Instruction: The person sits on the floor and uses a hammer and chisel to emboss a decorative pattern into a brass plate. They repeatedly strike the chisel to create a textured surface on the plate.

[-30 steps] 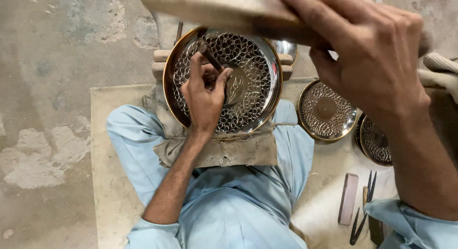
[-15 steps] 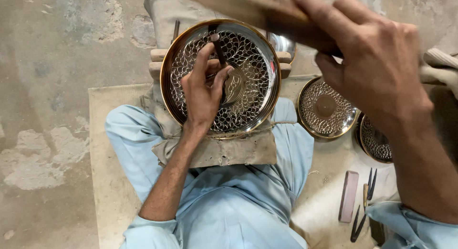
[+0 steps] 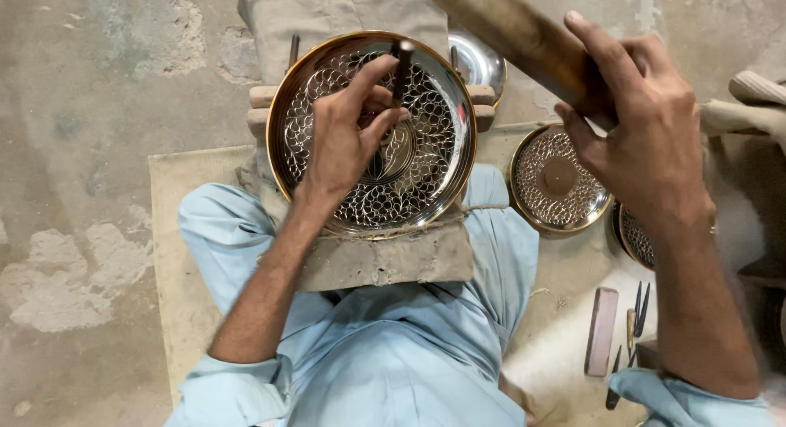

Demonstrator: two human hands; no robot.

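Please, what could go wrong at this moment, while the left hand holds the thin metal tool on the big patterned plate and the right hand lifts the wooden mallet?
1. The left hand pinches the chisel close to its top, so a stray blow of the wooden mallet, raised in the right hand, might hit the fingers.
2. The chisel could slip and scar the fine pattern of the plate.

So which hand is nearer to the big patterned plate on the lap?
Left. The left hand rests on the big plate, holding a thin metal tool against it. The right hand is raised off to the plate's right, gripping a wooden mallet.
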